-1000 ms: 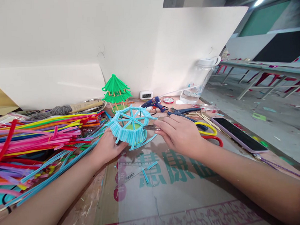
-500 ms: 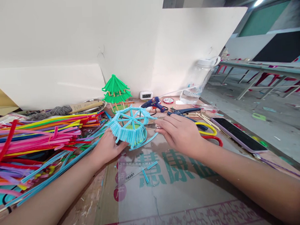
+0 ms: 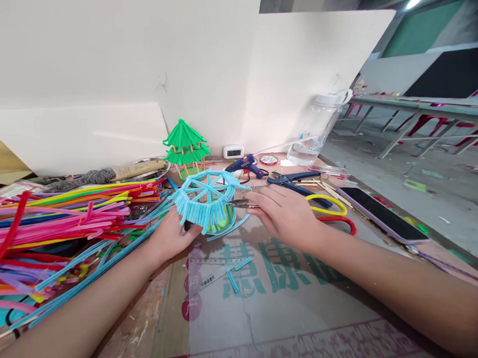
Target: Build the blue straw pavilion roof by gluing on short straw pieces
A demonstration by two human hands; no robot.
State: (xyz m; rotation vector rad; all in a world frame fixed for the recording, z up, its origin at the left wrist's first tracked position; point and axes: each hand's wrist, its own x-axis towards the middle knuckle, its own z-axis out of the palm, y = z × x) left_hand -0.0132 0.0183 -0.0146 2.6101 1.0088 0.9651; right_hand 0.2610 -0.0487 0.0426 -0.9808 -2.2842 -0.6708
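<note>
My left hand (image 3: 172, 234) is closed on the left side of a small pavilion model, partly hidden under its roof. Light-blue pipe cleaners form its roof ring (image 3: 210, 193), with spokes across the opening and a fringe hanging down; a green base (image 3: 225, 219) shows beneath. My right hand (image 3: 283, 208) is closed round a hand tool with slim metal jaws (image 3: 242, 203), which reach the fringe's right side. Whether it is pliers or scissors I cannot tell. A loose blue pipe cleaner (image 3: 241, 224) curves below the jaws.
Colourful pipe cleaners (image 3: 66, 223) pile up at left. Behind stand a green-roofed model (image 3: 184, 144), a clock (image 3: 233, 152), a glue gun (image 3: 246, 165) and a water bottle (image 3: 316, 128). Blue-handled pliers (image 3: 296, 180), yellow and red loops (image 3: 339, 205) and a phone (image 3: 383, 214) lie right. A ruler (image 3: 211, 275) lies in front.
The pavilion has tilted slightly, showing more of its green base. My right hand has shifted a little left and down, bringing the metal jaws against the fringe.
</note>
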